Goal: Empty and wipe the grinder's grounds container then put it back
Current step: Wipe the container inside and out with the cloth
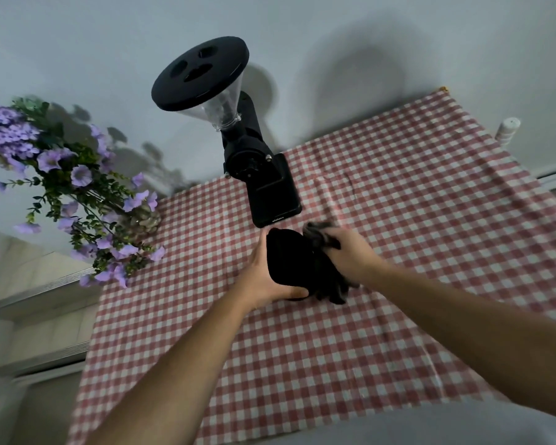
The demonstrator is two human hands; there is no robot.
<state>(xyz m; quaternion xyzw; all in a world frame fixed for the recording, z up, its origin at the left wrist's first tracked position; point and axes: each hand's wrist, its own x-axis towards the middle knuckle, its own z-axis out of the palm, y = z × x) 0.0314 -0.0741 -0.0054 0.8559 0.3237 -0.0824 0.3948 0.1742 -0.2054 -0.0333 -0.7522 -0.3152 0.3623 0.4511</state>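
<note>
Centre frame, the left hand grips the black container, fingers curled round its near end, just below the grinder on the checked cloth. The right hand is closed on a dark rag, pressed against the container's right side. Purple flowers fill the left edge.
</note>
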